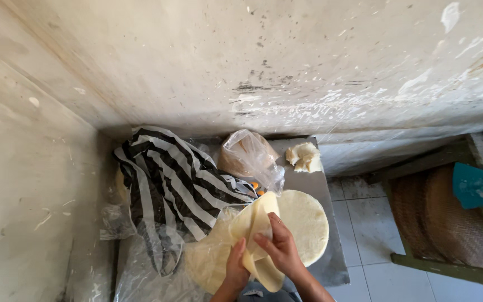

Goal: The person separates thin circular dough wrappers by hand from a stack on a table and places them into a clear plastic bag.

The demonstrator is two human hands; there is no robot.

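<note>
The tabletop (pixel 339 263) sits in a corner, with one wall (pixel 364 61) behind it and one on its left. A flat round of dough (pixel 308 223) lies on the tabletop near its right edge. Just left of it, both hands hold up a folded sheet of dough (pixel 255 223). The left hand (pixel 236 268) is under it and the right hand (pixel 279 249) is on its right side. More dough sheets (pixel 208 260) lie on plastic below the hands. A striped bag (pixel 169 184) lies to the left. Behind the hands stands a clear bag (pixel 247 154). A dough lump (pixel 304 156) lies at the back right. The floor (pixel 364 223) is to the right, and a woven mat (pixel 443 218) lies there.
</note>
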